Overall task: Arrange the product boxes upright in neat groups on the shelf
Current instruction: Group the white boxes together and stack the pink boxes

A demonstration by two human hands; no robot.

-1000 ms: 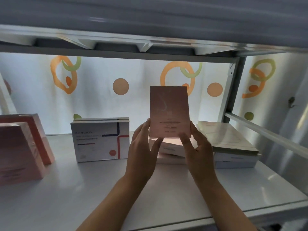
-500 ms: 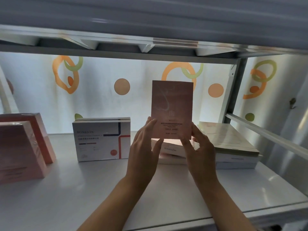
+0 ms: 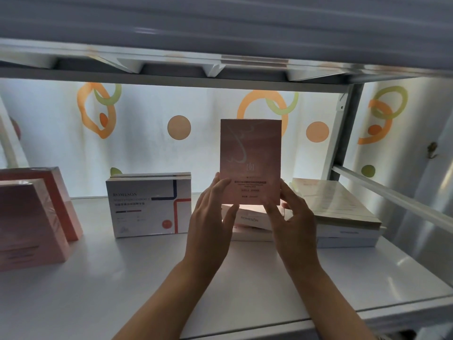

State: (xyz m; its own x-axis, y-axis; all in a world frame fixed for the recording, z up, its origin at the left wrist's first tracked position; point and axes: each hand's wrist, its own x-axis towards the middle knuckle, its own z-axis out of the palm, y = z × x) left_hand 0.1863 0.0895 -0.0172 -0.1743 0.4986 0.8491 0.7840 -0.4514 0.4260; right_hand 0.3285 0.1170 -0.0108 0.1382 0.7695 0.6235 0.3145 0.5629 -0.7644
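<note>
Both hands, left hand [image 3: 210, 217] and right hand [image 3: 291, 224], grip a flat pink box [image 3: 250, 161] upright by its lower edges. Bare white shelf [image 3: 147, 278] lies open below.

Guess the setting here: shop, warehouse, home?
Likely a shop display or stockroom shelf: a white metal shelf carrying boxed products, white ROMESON-branded cartons upright, pink shrink-wrapped boxes grouped left.

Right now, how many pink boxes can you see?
3. One pink box is held upright between the left hand and right hand; two pink boxes stand at the shelf's left end. More may be hidden off-frame.
</note>
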